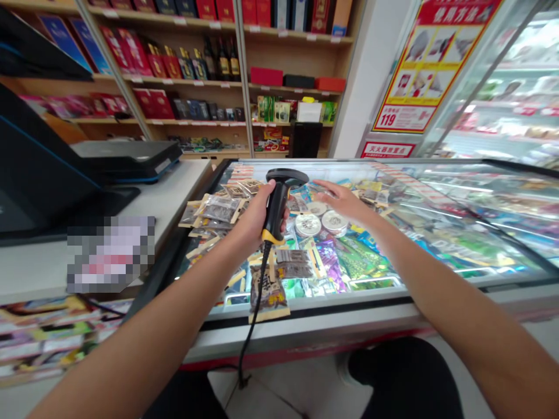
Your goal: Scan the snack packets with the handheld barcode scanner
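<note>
In my left hand [261, 210] is a black and yellow barcode scanner [276, 212], its head up and its cable hanging toward me over the freezer's front edge. My right hand [343, 201] is held to the right of the scanner with its fingers stretched out, above or beside the packets; whether it touches any is unclear. Round silver-lidded tubs [308, 224] lie just below it. Clear packets of dark food with tan edges [220, 208] are piled on the glass to the left. Another such packet [269, 294] rests at the front edge, partly behind the cable.
The chest freezer [323, 317] has a glass top showing colourful bags. To the left, a counter [144, 201] carries a black scale-like device [131, 157] and a blurred-out item [111, 256]. Shelves of boxes and bottles [222, 61] stand behind. A cable hangs near my legs.
</note>
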`<action>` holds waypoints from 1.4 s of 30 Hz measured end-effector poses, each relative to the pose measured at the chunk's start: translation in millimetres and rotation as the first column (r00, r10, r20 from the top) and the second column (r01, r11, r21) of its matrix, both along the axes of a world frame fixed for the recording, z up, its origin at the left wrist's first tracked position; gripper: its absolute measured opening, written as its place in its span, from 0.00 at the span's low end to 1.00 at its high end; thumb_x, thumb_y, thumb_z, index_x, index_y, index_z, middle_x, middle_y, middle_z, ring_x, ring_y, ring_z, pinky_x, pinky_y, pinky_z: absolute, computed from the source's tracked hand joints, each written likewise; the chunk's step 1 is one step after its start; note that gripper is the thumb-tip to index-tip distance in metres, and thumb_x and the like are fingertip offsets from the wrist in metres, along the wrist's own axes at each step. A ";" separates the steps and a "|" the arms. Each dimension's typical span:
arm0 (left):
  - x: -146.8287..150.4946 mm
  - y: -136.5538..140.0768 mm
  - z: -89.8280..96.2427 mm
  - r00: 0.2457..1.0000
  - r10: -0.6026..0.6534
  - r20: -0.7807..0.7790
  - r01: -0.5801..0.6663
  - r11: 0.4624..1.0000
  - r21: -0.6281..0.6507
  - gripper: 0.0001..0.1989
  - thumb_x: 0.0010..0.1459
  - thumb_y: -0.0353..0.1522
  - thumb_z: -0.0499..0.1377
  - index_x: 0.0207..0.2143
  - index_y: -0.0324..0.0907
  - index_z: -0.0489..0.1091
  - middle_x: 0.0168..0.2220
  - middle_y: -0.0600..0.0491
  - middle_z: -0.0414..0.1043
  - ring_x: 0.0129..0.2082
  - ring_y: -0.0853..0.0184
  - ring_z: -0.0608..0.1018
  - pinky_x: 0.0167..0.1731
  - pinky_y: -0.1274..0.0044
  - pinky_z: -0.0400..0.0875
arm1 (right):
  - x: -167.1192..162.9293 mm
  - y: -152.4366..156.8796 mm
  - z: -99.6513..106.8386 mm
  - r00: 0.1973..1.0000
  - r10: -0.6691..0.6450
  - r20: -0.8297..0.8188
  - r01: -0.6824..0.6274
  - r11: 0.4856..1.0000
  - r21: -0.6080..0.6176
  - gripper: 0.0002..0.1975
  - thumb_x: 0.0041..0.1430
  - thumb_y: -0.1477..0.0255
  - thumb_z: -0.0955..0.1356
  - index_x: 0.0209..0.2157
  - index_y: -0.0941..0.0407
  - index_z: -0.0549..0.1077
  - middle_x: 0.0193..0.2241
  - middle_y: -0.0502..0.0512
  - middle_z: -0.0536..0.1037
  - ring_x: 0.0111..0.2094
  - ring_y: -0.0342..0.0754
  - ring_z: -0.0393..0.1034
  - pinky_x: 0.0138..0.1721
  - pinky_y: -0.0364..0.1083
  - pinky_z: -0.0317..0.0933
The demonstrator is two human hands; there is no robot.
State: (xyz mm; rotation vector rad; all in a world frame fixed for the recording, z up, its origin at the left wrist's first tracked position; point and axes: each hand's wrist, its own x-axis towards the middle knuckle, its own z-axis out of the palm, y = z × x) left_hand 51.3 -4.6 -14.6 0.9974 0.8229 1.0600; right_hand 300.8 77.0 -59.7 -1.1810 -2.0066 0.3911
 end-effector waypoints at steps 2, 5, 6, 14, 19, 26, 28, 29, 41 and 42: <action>0.3 -1.0 0.3 1.000 -0.013 -0.015 0.013 1.000 0.016 0.25 0.68 0.48 0.47 0.36 0.38 0.71 0.19 0.54 0.68 0.12 0.71 0.68 0.13 0.81 0.61 | 3.1 0.1 0.6 0.991 -0.041 0.131 0.028 0.995 0.100 0.34 0.59 0.59 0.71 0.66 0.50 0.66 0.61 0.60 0.73 0.60 0.65 0.66 0.61 0.65 0.58; 0.2 -2.5 1.2 0.998 -0.037 -0.050 0.039 0.999 0.024 0.24 0.67 0.49 0.47 0.36 0.38 0.71 0.19 0.54 0.68 0.12 0.71 0.69 0.13 0.81 0.61 | 7.0 0.6 1.7 0.949 -0.169 0.266 0.113 0.970 0.214 0.44 0.52 0.66 0.75 0.69 0.52 0.60 0.59 0.63 0.73 0.57 0.69 0.65 0.58 0.69 0.58; 0.0 -2.6 1.5 0.997 -0.049 -0.064 0.050 0.999 0.022 0.24 0.67 0.48 0.47 0.36 0.38 0.71 0.19 0.54 0.67 0.12 0.71 0.69 0.12 0.81 0.61 | 8.3 0.7 2.4 0.939 -0.184 0.291 0.117 0.966 0.232 0.46 0.51 0.67 0.75 0.70 0.52 0.58 0.58 0.63 0.73 0.56 0.69 0.65 0.57 0.68 0.59; 1.0 -4.8 3.8 0.992 -0.117 0.044 0.120 0.990 -0.071 0.25 0.70 0.44 0.43 0.36 0.37 0.72 0.18 0.52 0.66 0.12 0.69 0.68 0.12 0.81 0.61 | 16.2 -1.8 11.8 0.891 -0.220 0.397 0.085 0.940 0.329 0.47 0.53 0.70 0.74 0.71 0.49 0.53 0.61 0.61 0.69 0.57 0.69 0.62 0.58 0.68 0.56; 6.0 -11.9 2.7 0.938 -0.021 0.345 0.130 0.946 -0.296 0.24 0.70 0.42 0.43 0.36 0.35 0.70 0.19 0.53 0.65 0.13 0.72 0.67 0.14 0.82 0.63 | 16.1 -2.2 10.3 0.875 -0.247 0.416 0.103 0.935 0.339 0.47 0.56 0.69 0.72 0.72 0.47 0.48 0.63 0.61 0.67 0.59 0.70 0.60 0.58 0.69 0.56; 11.5 -20.0 -1.2 0.852 0.049 0.522 0.163 0.921 -0.354 0.23 0.71 0.42 0.42 0.37 0.34 0.69 0.21 0.54 0.65 0.15 0.75 0.68 0.16 0.84 0.65 | 14.2 -3.1 9.3 0.865 -0.248 0.436 0.105 0.940 0.325 0.46 0.58 0.67 0.72 0.72 0.47 0.48 0.63 0.61 0.67 0.59 0.71 0.60 0.58 0.69 0.56; 11.9 -21.0 -0.6 0.844 0.063 0.533 0.161 0.918 -0.363 0.24 0.72 0.42 0.42 0.37 0.34 0.68 0.21 0.54 0.65 0.15 0.75 0.68 0.16 0.84 0.65 | 13.3 -3.5 9.9 0.862 -0.250 0.440 0.106 0.940 0.326 0.46 0.58 0.68 0.72 0.72 0.48 0.49 0.63 0.61 0.67 0.59 0.71 0.60 0.58 0.69 0.56; 11.8 -21.3 -0.2 0.838 0.066 0.541 0.162 0.918 -0.363 0.24 0.72 0.42 0.42 0.37 0.34 0.68 0.21 0.54 0.65 0.15 0.75 0.68 0.16 0.84 0.65 | 12.9 -3.7 10.1 0.861 -0.251 0.442 0.106 0.939 0.327 0.45 0.58 0.67 0.72 0.72 0.48 0.49 0.63 0.62 0.67 0.59 0.71 0.60 0.58 0.69 0.56; 8.0 -17.3 -4.9 0.763 0.180 0.620 0.133 0.896 -0.423 0.19 0.71 0.38 0.44 0.39 0.34 0.67 0.23 0.54 0.66 0.17 0.75 0.71 0.19 0.84 0.70 | 16.4 -1.2 7.6 0.863 -0.255 0.436 0.097 0.931 0.353 0.46 0.57 0.68 0.71 0.72 0.48 0.48 0.63 0.61 0.68 0.59 0.71 0.60 0.57 0.69 0.56; 8.1 -17.5 -4.8 0.761 0.192 0.620 0.128 0.892 -0.433 0.18 0.70 0.38 0.44 0.40 0.34 0.68 0.23 0.54 0.67 0.17 0.75 0.72 0.19 0.84 0.70 | 16.7 -1.0 7.7 0.864 -0.255 0.435 0.098 0.931 0.351 0.46 0.57 0.67 0.71 0.72 0.47 0.48 0.63 0.61 0.68 0.59 0.71 0.60 0.57 0.69 0.55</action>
